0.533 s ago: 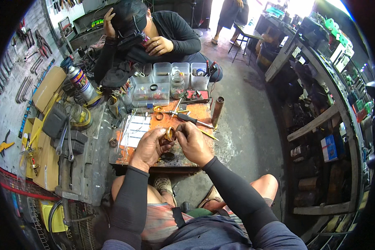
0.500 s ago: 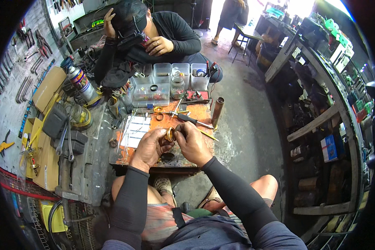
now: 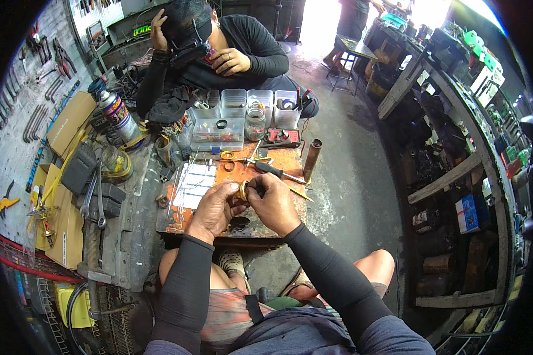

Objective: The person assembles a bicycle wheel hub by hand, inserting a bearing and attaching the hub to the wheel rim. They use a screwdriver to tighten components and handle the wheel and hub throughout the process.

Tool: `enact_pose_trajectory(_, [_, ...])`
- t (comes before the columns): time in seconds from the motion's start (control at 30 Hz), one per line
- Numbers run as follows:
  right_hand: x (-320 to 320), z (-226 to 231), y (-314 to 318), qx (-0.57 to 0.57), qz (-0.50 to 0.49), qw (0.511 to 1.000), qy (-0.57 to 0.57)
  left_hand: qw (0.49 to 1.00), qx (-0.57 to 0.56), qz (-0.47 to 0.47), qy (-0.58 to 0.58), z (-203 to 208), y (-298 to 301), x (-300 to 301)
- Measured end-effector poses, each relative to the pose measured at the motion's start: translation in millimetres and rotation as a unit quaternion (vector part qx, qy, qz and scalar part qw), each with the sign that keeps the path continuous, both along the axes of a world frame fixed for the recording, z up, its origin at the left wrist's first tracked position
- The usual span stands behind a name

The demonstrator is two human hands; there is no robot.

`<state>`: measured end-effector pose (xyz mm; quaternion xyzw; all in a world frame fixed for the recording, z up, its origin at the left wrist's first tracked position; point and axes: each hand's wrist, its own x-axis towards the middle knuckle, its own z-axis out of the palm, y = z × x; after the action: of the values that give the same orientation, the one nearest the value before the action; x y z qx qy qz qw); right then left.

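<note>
Two hands at work over the near half of the table (image 3: 293, 155), and all the action is around one small gold-coloured ring (image 3: 243, 190). The left hand (image 3: 217, 208) has it pinched between thumb and fingers, held up above the tabletop. The right hand (image 3: 275, 205) is right up against the ring's right side with its fingers bunched together, but I honestly can't tell if there's something tiny in them or if they're just on the rim.

Below the hands, near the front edge, there's a dark round thing (image 3: 238, 223), partly covered so no clue what it is. A white sheet (image 3: 196, 185) lies toward the left edge. Just beyond the hands is a screwdriver with a black handle (image 3: 269, 170), and a brownish metal tube (image 3: 312, 160) stands upright by the right edge. Clear plastic bins (image 3: 233, 102) are lined up along the far edge, with a glass jar (image 3: 254, 125) in front of them. Another person (image 3: 246, 44) in black sits across the table, head bent down.
</note>
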<state>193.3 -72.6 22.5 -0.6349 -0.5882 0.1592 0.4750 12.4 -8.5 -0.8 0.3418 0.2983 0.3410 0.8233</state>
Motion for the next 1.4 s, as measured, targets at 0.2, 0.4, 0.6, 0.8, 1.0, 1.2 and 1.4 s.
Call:
enact_pose_trajectory(0.2, [-2.2,-2.0,2.2,-0.040,-0.023,0.992,0.115,1.000,0.003,-0.004,0.002,1.8,-1.6,0.8])
enact_pose_trajectory(0.4, [3.8,-7.4,1.3,-0.037,0.008,0.993,0.112,1.000,0.002,-0.009,-0.009,5.4,-3.8,3.2])
enact_pose_trajectory(0.6, [5.7,-2.2,2.3,-0.053,0.012,0.992,0.110,1.000,-0.001,-0.016,-0.025,3.2,-2.1,3.2])
enact_pose_trajectory(0.8, [8.5,-0.6,2.7,-0.073,0.031,0.990,0.113,1.000,-0.006,-0.005,-0.018,3.7,-2.6,3.2])
enact_pose_trajectory(1.0, [21.7,3.9,-1.2,-0.127,0.083,0.966,0.209,1.000,-0.014,-0.002,-0.008,3.7,-1.5,0.1])
enact_pose_trajectory(1.2, [38.1,-8.3,-8.7,-0.167,0.043,0.962,0.211,1.000,-0.017,0.014,-0.010,5.9,-1.9,-4.7])
enact_pose_trajectory(1.4, [55.8,-36.1,-11.7,-0.115,-0.030,0.993,-0.004,0.998,-0.013,0.057,0.007,0.9,5.1,-27.1])
